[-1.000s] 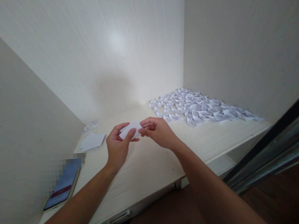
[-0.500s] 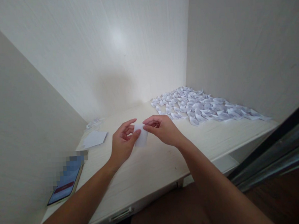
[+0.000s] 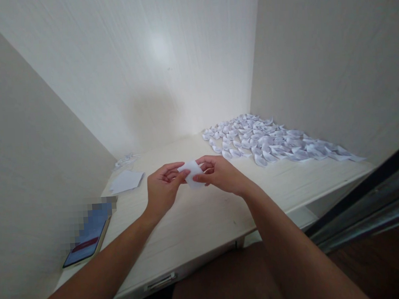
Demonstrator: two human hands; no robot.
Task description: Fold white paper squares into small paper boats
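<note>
A small white piece of paper [image 3: 191,171] is held up above the desk between my two hands. My left hand [image 3: 166,183] pinches its left side, thumb on the near face and fingers behind. On the right side, my right hand [image 3: 221,173] grips it the same way, with the thumb across the front. The paper sits tilted, and its back is hidden by the fingers and its own face. To the left lies a flat stack of white paper [image 3: 127,181], apart from both hands.
Many small folded white paper pieces [image 3: 263,141] spread over the back right of the white desk [image 3: 191,231]. Thin white scraps [image 3: 127,160] lie at the back left corner. A phone [image 3: 90,237] leans at the left edge. Walls close in the back and both sides.
The paper has turned from upright to tilted. My right hand has shifted from its top edge to its right side, thumb now lower on the front. My left hand keeps its pinch.
</note>
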